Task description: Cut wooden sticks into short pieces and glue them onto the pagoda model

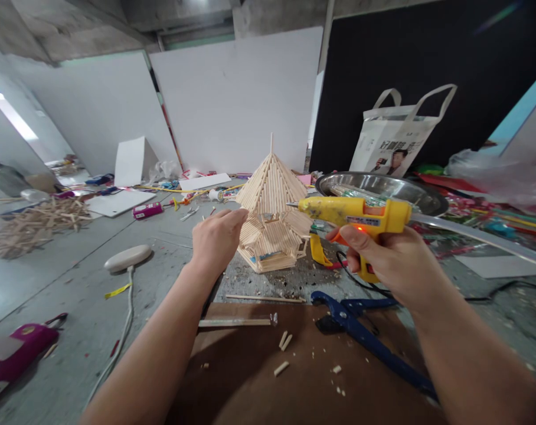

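A small pavilion model built of wooden sticks (272, 212) stands on the grey floor in front of me. My left hand (217, 239) rests against its left side, fingers curled together at the roof's lower edge; whether they pinch anything is hidden. My right hand (389, 262) is wrapped round the handle of a yellow hot glue gun (356, 215), index finger on the orange trigger. The gun's nozzle points left, close to the model's roof on the right side.
Blue-handled cutters (365, 330) and cut stick bits lie on a brown board (268, 378). A long stick (235, 322) lies at the board's far edge. A metal bowl (378, 186), a white tote bag (396, 139), a stick pile (33, 224) and a white corded device (127, 258) surround me.
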Tool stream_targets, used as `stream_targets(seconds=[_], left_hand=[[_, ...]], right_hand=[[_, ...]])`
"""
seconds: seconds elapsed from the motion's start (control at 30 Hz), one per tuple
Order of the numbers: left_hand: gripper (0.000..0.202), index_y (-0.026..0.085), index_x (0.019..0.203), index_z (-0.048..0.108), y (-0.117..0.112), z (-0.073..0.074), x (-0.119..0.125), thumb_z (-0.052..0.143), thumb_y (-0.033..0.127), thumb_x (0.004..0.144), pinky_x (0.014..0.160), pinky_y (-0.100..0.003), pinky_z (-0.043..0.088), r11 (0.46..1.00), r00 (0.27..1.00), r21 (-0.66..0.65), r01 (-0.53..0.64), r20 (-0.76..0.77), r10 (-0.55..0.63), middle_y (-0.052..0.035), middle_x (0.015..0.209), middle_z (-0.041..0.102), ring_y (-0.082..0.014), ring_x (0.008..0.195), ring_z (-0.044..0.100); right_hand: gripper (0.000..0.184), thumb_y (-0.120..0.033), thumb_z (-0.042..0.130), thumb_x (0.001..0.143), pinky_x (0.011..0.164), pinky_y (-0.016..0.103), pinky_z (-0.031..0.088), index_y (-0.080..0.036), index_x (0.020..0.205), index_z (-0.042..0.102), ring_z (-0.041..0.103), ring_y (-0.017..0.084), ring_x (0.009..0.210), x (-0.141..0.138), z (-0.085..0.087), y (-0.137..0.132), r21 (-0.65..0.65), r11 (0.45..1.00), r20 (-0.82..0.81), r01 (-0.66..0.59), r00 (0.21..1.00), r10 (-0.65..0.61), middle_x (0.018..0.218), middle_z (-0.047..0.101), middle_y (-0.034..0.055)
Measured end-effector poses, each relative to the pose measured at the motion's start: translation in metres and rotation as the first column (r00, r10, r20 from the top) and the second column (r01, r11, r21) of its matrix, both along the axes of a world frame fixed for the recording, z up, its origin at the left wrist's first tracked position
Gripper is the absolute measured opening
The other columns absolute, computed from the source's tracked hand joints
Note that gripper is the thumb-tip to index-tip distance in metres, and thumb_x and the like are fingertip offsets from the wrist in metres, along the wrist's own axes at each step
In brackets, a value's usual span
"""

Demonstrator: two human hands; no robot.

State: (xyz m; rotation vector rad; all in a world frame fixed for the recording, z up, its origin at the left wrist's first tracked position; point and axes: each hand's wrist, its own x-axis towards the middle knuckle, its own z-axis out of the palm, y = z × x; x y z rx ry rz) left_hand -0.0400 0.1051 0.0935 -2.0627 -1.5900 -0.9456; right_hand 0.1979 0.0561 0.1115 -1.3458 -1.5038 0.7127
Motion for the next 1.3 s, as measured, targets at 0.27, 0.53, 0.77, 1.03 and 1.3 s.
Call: stream_targets(seconds=[0.27, 0.53, 0.77, 1.03, 1.3], left_hand=[[0.025, 0.025, 0.086, 0.063, -0.001, 0.001, 0.0, 0.039, 0.029, 0.08, 0.055, -0.021, 0.035, 1.0, 1.0, -0.013, -0.01, -0.003, 0.009, -0.0002, 0.074, 0.063, -0.0114, 0.066, 0.056], [0.024, 0.025, 0.088, 0.062, -0.001, 0.001, 0.001, 0.041, 0.028, 0.08, 0.058, -0.022, 0.037, 1.0, 1.0, 0.009, 0.009, 0.017, -0.01, -0.0001, 0.082, 0.066, -0.0123, 0.069, 0.058], [0.022, 0.023, 0.09, 0.061, 0.001, 0.0, -0.001, 0.047, 0.031, 0.076, 0.055, -0.021, 0.038, 0.996, 0.997, 0.07, 0.05, 0.059, -0.054, -0.0003, 0.073, 0.065, -0.0093, 0.056, 0.055], [0.018, 0.016, 0.083, 0.06, -0.024, 0.006, 0.016, 0.046, 0.027, 0.076, 0.053, -0.019, 0.039, 0.947, 0.956, 0.215, 0.24, 0.118, -0.269, -0.0036, 0.079, 0.06, -0.0074, 0.06, 0.052], [0.03, 0.015, 0.079, 0.057, -0.033, -0.024, 0.056, 0.032, 0.03, 0.082, 0.049, -0.022, 0.037, 0.866, 0.908, -0.352, 0.354, -0.093, -0.408, -0.0058, 0.077, 0.057, -0.0124, 0.062, 0.054]], right_hand=[[0.032, -0.05, 0.053, 0.066, 0.036, 0.023, 0.039, -0.02, 0.072, 0.059, 0.046, 0.009, 0.037, 0.0, -0.002, 0.001, 0.011, 1.0, 0.022, 0.007, 1.0, -0.007, 0.047, 0.051, -0.0025], [0.03, -0.049, 0.053, 0.067, 0.037, 0.024, 0.04, -0.02, 0.073, 0.058, 0.046, 0.008, 0.038, 0.002, -0.006, 0.003, 0.025, 1.0, 0.015, 0.001, 1.0, -0.001, 0.057, 0.057, -0.0004], [0.032, -0.05, 0.054, 0.066, 0.036, 0.024, 0.039, -0.02, 0.071, 0.058, 0.046, 0.008, 0.037, 0.0, -0.002, 0.001, 0.02, 1.0, -0.001, -0.007, 1.0, 0.007, 0.061, 0.059, 0.001], [0.035, -0.053, 0.052, 0.066, 0.035, 0.023, 0.037, -0.019, 0.072, 0.06, 0.046, 0.009, 0.036, 0.0, 0.0, 0.001, 0.02, 1.0, 0.05, 0.017, 0.999, -0.018, 0.043, 0.05, -0.0021], [0.031, -0.049, 0.054, 0.067, 0.037, 0.025, 0.039, -0.019, 0.075, 0.058, 0.044, 0.008, 0.037, 0.003, -0.001, 0.001, 0.054, 0.998, -0.032, -0.029, 0.999, 0.031, 0.062, 0.06, 0.0013]])
